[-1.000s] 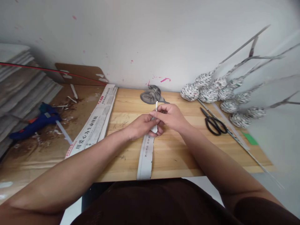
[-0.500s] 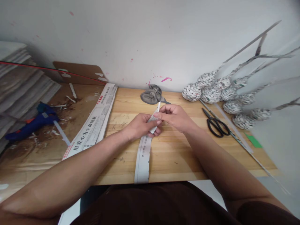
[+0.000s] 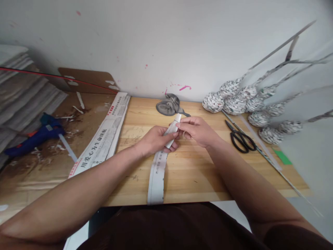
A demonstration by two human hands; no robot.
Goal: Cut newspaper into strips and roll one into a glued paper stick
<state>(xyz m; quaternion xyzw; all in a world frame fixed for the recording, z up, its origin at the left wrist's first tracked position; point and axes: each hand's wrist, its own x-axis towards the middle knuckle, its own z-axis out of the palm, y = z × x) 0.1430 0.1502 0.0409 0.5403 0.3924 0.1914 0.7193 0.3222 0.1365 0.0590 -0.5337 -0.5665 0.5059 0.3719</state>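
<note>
A long strip of newspaper (image 3: 157,173) runs from the table's front edge up into my hands, its far end narrowed as if folded lengthwise. My left hand (image 3: 159,139) is closed on it from the left, thumb on top and fingers underneath. On the right, the thumb and fingers of my right hand (image 3: 194,130) pinch the strip's edge near its far end. Just beyond that end lies a crumpled grey mesh cloth (image 3: 168,106). Some of my fingertips are hidden behind the paper.
Stacked newspaper strips (image 3: 100,139) lie to the left, beside a blue glue gun (image 3: 39,137) on cardboard. Black-handled scissors (image 3: 241,139) and a thin paper rod (image 3: 273,163) are on the right. Several woven paper balls with stems (image 3: 213,102) stand against the wall.
The strip's far end now shows wider and flatter between my hands. My right fingers have shifted slightly along its edge, and the lower strip has swung a little left.
</note>
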